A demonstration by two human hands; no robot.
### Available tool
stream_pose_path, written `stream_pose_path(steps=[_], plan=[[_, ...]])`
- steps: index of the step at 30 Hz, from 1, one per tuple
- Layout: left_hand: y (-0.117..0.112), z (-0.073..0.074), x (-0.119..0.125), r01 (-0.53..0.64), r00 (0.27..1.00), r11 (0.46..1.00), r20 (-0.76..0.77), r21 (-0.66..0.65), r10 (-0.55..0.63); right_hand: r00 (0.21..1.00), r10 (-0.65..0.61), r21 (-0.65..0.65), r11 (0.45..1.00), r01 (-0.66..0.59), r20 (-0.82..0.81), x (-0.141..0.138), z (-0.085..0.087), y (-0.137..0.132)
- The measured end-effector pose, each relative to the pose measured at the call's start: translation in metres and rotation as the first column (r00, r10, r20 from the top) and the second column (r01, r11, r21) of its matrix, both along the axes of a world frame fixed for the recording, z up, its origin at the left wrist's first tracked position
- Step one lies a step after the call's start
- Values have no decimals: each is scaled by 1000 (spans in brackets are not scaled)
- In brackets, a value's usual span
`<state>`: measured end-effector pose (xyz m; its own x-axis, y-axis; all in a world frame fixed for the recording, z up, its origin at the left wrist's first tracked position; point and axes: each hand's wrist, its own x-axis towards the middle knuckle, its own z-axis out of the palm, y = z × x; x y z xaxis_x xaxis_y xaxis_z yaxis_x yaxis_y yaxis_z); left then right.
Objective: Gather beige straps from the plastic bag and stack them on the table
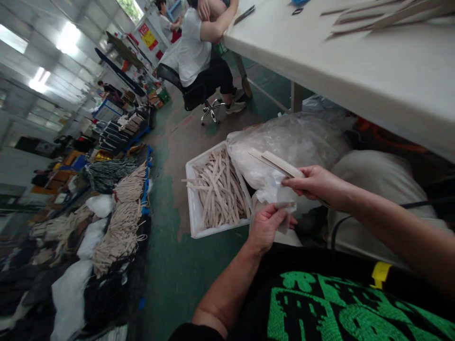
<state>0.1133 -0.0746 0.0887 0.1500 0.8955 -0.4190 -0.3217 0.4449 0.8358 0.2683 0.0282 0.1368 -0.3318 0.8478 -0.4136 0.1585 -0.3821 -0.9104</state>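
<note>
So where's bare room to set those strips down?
Free: the white table between its near edge and the loose strips at its far side; the green floor between the white tray and the cord bundles. Crowded: the packed tray and the plastic bag beside it.

Light: white ceiling panels (67, 38) far up-left of the hands, blown out to glare. Tabletop (355, 61) above the right hand (314, 183): bright, even. Beneath it, right of the hands: deep shadow. Bag (291, 142) at the left hand (265, 228): soft sheen. Strips (277, 163) in the right hand: sharp. Edges: strong wide-angle bend, tilted; far left dim, slightly smeared.
</note>
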Motion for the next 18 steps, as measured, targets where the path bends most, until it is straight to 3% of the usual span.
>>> stream_pose_path(steps=[5, 9, 11, 13, 15, 16, 18], plan=[[-7, 1, -7, 137, 989, 988, 56, -67, -133, 993, 66, 50, 996, -71, 101, -5, -1, 0], [-8, 2, -6, 318, 947, 946, -34, -57, -320, 979, 113, 59, 990, -124, 169, -10, -4, 0], [-6, -1, -6, 332, 941, 942, -55, -45, -334, 973, 133, 70, 986, -149, 189, -10, -6, -1], [3, -3, -16, 225, 973, 970, -20, -91, -228, 970, 154, 86, 981, -172, 187, -7, -8, -1], [18, 3, -44, -22, 999, 982, 18, -187, 26, 968, 185, 93, 975, -203, 169, -3, -10, -3], [27, 10, -67, -180, 982, 957, 17, -228, 189, 966, 203, 90, 972, -219, 159, -1, -12, -4], [44, 34, -123, -500, 861, 849, 7, -172, 508, 961, 234, 71, 967, -246, 148, 3, -14, -7]])
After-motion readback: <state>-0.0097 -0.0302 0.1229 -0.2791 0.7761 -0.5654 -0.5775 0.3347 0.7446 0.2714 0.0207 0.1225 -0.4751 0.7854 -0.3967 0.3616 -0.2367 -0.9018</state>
